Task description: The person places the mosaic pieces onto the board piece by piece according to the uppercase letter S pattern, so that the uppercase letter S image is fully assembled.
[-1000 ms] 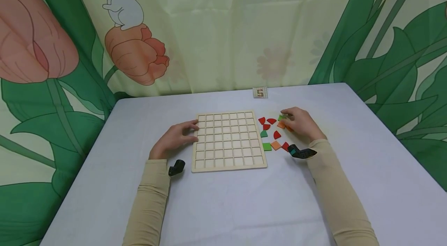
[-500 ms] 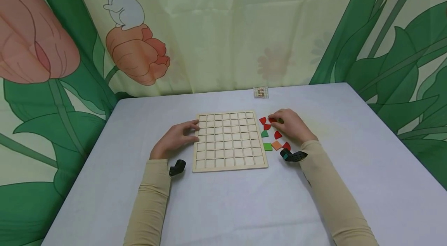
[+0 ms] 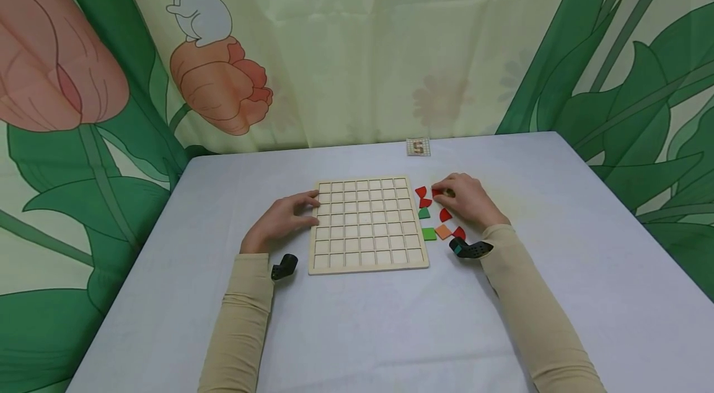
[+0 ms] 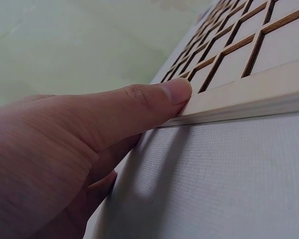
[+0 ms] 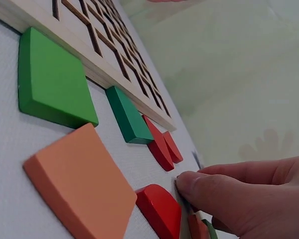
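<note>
A pale wooden grid board (image 3: 368, 219) lies on the white table. At its left edge, my left hand (image 3: 279, 219) rests with fingers fairly straight; the left wrist view shows the thumb (image 4: 154, 99) on the board's rim. To the right of the board, my right hand (image 3: 468, 198) pinches a red rounded piece (image 3: 436, 193) between thumb and fingertips. Around it lie a green square (image 5: 55, 79), an orange square (image 5: 84, 184), a dark green rounded piece (image 5: 128, 117) and several red rounded pieces (image 5: 160, 209). More orange and green pieces are partly hidden under the right hand.
A small patterned card (image 3: 418, 147) lies near the table's (image 3: 346, 331) far edge. Behind it hangs a curtain (image 3: 346, 58) printed with tulips and a white animal. Black wrist cameras are strapped to both wrists.
My right hand has moved left, from the orange and light green pieces to the red piece, and has stayed there for the last half second. My left hand stays at the board's edge.
</note>
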The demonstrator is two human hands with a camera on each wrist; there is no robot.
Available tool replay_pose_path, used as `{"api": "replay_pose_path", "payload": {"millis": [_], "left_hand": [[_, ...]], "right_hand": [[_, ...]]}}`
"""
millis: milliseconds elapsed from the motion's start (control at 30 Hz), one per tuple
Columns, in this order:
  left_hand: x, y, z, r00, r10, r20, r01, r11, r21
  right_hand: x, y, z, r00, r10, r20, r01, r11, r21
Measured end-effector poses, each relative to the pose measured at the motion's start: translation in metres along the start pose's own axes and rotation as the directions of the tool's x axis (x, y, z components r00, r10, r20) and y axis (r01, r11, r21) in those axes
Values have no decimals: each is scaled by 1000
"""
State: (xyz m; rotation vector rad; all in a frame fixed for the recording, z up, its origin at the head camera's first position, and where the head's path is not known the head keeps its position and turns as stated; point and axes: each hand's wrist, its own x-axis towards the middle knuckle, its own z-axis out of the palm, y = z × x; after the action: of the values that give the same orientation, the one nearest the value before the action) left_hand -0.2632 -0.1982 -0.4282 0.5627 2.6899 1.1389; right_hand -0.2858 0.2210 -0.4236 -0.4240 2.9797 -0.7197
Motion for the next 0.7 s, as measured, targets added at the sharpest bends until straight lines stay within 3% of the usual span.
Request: {"api": "replay_pose_path", "payload": {"millis": [333, 500, 700], "left_hand": [[1, -1, 0, 1000, 1, 1, -1, 1000, 10], [2, -2, 1, 1000, 6, 0, -6, 1000, 9], [3, -5, 1, 1000, 11, -2, -11, 1000, 20]], "right_hand": [[-1, -15, -1, 995, -9, -96, 19, 994, 107], [5, -29, -2, 996, -55, -65, 64, 988, 140], [19, -44, 2, 993, -117, 13, 115, 989, 93]]}}
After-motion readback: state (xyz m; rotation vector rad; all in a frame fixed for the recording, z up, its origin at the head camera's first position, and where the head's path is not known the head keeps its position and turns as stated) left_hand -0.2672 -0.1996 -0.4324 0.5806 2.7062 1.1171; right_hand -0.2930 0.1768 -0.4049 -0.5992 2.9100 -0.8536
